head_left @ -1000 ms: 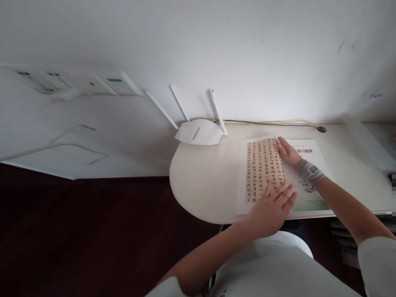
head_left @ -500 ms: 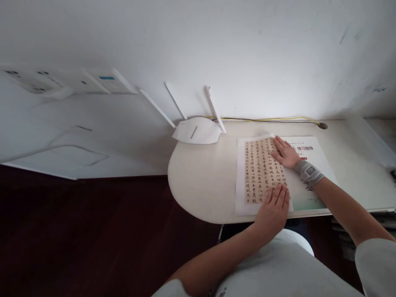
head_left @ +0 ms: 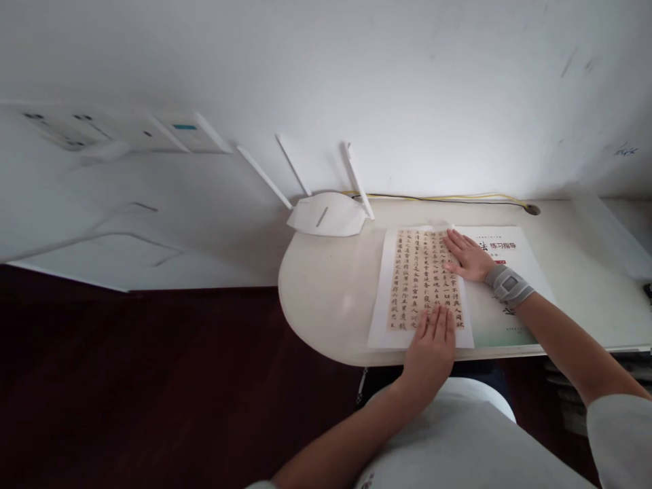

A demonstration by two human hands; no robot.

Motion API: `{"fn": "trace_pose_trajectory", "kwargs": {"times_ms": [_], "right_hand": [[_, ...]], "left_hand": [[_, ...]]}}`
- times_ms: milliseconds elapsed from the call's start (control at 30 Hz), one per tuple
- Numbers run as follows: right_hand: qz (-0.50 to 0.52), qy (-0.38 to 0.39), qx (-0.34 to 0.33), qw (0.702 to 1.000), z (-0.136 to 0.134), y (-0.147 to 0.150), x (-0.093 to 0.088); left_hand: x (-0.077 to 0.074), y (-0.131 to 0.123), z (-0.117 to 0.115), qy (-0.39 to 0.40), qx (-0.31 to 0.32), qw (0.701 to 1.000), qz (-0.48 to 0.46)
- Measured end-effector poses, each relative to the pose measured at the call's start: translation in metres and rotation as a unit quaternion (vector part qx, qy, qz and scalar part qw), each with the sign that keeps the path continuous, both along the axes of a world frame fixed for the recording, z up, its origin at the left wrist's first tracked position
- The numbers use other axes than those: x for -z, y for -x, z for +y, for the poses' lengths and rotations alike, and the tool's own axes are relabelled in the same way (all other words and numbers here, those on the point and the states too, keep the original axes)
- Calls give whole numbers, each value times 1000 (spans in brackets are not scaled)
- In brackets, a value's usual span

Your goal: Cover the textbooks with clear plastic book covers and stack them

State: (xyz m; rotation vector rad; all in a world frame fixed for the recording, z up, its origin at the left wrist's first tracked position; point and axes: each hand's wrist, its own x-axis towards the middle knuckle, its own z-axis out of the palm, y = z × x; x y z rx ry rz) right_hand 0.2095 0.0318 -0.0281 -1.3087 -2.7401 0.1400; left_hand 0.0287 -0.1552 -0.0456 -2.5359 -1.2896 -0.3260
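A sheet of paper [head_left: 379,326] with columns of brushed Chinese characters on a tan panel lies on the left part of a white practice book [head_left: 514,272]. My left hand [head_left: 430,346] rests flat on the sheet's lower part, fingers stretched out. Higher up, my right hand [head_left: 468,257] lies palm down near the sheet's upper right edge, its fingers extended and the thumb a little apart. A grey wrist wrap [head_left: 509,285] is around my right wrist. Both palms hide some of the characters and part of the sheet's right edge.
A white router [head_left: 326,214] with several antennas stands at the back left of the rounded white desk [head_left: 326,292]. Yellow and black cables [head_left: 448,198] run along the wall to a round hole [head_left: 532,209]. Sockets [head_left: 196,136] sit on the wall at left.
My left hand has slid left across the paper. The sheet has shifted and spread left, baring more of the book's cover. My right hand has barely moved.
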Motion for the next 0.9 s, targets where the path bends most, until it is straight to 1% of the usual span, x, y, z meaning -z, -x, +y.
{"fn": "trace_pose_trajectory", "kwargs": {"times_ms": [100, 167, 233, 267, 300, 333, 367, 400, 433, 467, 500, 533, 600, 633, 700, 767, 833, 900], "right_hand": [[-20, 4, 3, 1000, -1, 2, -2], [-22, 9, 0, 1000, -1, 2, -1], [-1, 2, 0, 1000, 1, 1, 1], [18, -7, 12, 1000, 2, -1, 2], [38, -17, 29, 999, 3, -2, 3], [53, -25, 47, 997, 3, -2, 4], [58, -28, 59, 996, 3, -2, 4], [53, -24, 61, 996, 2, -2, 3], [39, -17, 52, 998, 1, -1, 3], [22, -9, 39, 999, -1, 0, 1], [5, 0, 25, 1000, -2, 1, 0], [-6, 5, 17, 1000, -4, 2, -1], [-7, 8, 17, 1000, -5, 4, -2], [4, 9, 19, 1000, -5, 4, -2], [51, 14, 29, 998, -5, 2, -1], [129, 33, 56, 990, -5, 1, 0], [224, 71, 102, 967, -7, 2, 1], [324, 116, 158, 925, -11, 6, 0]], "left_hand": [[-4, 0, -3, 26, -9, 1000, 0], [-11, 7, 0, 77, 17, 997, -8], [-24, 27, 11, 136, 54, 989, -35], [-31, 41, 20, 159, 59, 984, -59], [-39, 59, 31, 171, 20, 981, -94], [-46, 78, 44, 170, -60, 974, -138], [-52, 96, 57, 168, -150, 958, -178], [-57, 114, 70, 178, -222, 936, -206], [-60, 130, 82, 198, -279, 911, -231], [-61, 142, 93, 240, -311, 883, -256], [-61, 150, 100, 288, -319, 856, -289], [-59, 155, 106, 330, -314, 829, -324], [-57, 158, 112, 397, -280, 776, -403], [-57, 156, 113, 419, -256, 742, -457], [-60, 150, 115, 448, -204, 660, -567], [-69, 142, 118, 461, -143, 573, -663], [-83, 127, 123, 469, -82, 490, -730], [-97, 105, 130, 484, -21, 416, -769]]}}
